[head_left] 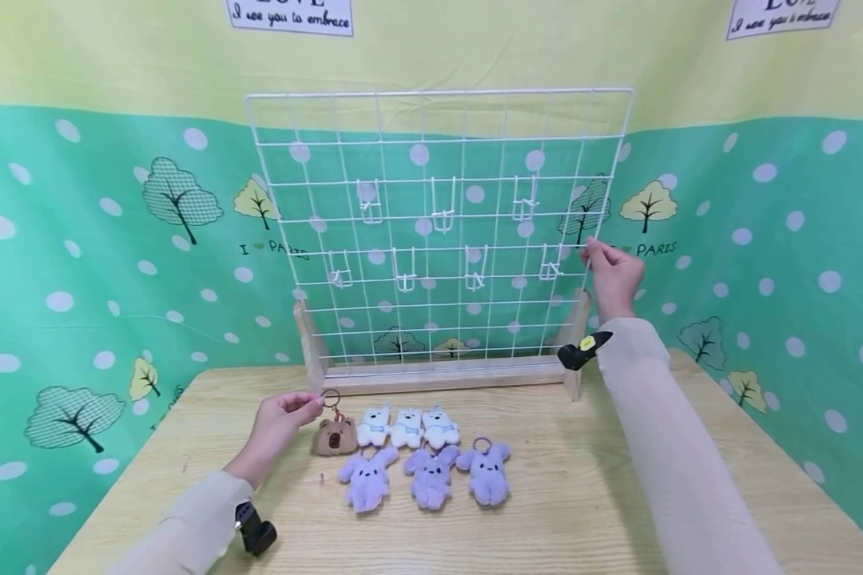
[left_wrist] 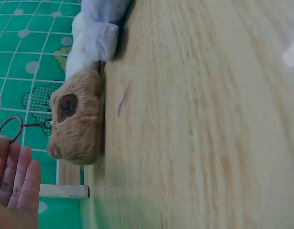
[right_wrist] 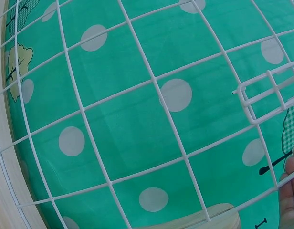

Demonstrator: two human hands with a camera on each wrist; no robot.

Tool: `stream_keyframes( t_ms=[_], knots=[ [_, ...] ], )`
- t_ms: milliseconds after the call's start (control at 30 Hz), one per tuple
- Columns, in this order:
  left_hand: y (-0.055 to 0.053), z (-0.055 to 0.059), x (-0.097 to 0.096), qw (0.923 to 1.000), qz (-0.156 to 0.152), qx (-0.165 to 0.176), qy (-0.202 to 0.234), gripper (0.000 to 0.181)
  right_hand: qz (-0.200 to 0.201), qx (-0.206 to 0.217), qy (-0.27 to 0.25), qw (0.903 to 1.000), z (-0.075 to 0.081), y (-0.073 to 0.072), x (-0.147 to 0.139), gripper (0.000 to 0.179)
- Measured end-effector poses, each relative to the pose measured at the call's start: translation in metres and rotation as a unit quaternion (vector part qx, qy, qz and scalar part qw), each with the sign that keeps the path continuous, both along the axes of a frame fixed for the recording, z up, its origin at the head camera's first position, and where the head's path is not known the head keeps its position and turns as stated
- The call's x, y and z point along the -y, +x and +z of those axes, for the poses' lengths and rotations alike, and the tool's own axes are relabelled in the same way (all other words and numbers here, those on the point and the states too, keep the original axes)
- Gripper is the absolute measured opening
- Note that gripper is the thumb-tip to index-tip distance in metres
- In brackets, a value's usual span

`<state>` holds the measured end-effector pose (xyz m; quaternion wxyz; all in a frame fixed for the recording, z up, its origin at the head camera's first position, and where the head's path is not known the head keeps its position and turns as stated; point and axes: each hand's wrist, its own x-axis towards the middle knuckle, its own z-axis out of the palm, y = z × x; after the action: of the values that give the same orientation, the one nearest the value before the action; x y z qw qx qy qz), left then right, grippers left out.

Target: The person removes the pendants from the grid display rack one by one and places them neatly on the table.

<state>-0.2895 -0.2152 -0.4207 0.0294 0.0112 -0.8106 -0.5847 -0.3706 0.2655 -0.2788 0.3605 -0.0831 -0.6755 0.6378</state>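
My left hand (head_left: 280, 427) pinches the metal key ring (head_left: 331, 390) of a brown plush bear keychain (head_left: 335, 439). In the left wrist view the bear (left_wrist: 82, 131) rests on the wood, its short chain stretched towards the thumb and fingers. At the right edge of a white wire grid rack (head_left: 439, 93), my right hand (head_left: 614, 275) grips the side wire. Only its fingertips (right_wrist: 289, 198) appear in the right wrist view. White plush keychains (head_left: 406, 429) stand in a row beside the bear. Purple plush keychains (head_left: 431, 479) lie in front of them.
Several white wire hooks (head_left: 443, 220) hang on the grid in two rows. A wooden stand (head_left: 446, 375) holds the grid upright at the back of the table (head_left: 546, 495). Green polka-dot cloth (head_left: 762, 263) hangs behind and at the sides.
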Motion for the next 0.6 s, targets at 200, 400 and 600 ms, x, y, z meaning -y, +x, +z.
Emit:
stream_keyframes(
  t_ms=[200,400,600],
  knots=[
    [-0.012,-0.009,-0.007,0.9999,0.011,-0.004,-0.004,0.028,0.001,0.008,0.0,1.0,0.0,0.0,-0.001,0.043],
    [-0.02,-0.014,-0.016,0.9986,0.023,0.001,-0.047,0.018,0.002,0.014,-0.006,0.9999,0.002,0.0,-0.002,0.044],
    [-0.02,-0.014,-0.021,0.9927,0.027,-0.007,-0.117,0.012,0.007,0.011,-0.005,0.9999,0.002,-0.001,-0.001,0.043]
  ],
)
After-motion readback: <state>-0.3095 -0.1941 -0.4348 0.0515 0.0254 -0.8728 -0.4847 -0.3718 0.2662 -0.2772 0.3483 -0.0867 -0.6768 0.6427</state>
